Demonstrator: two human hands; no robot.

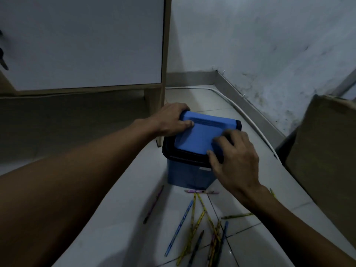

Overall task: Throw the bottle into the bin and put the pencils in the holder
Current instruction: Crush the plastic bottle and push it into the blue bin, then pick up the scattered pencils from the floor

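Note:
A small blue bin (189, 175) with a dark rim stands on the tiled floor, its blue lid (200, 135) resting on top. My left hand (171, 120) grips the lid's far left corner. My right hand (234, 158) holds its near right edge, fingers curled over the side. Several pencils (200, 224), yellow, blue and purple, lie scattered on the floor just in front of the bin. No bottle and no pencil holder are in view.
A wooden cabinet with a white door (82, 41) stands at the left, its leg close behind the bin. A cardboard box (325, 151) sits at the right. A white cable (250, 120) runs along the wall's base.

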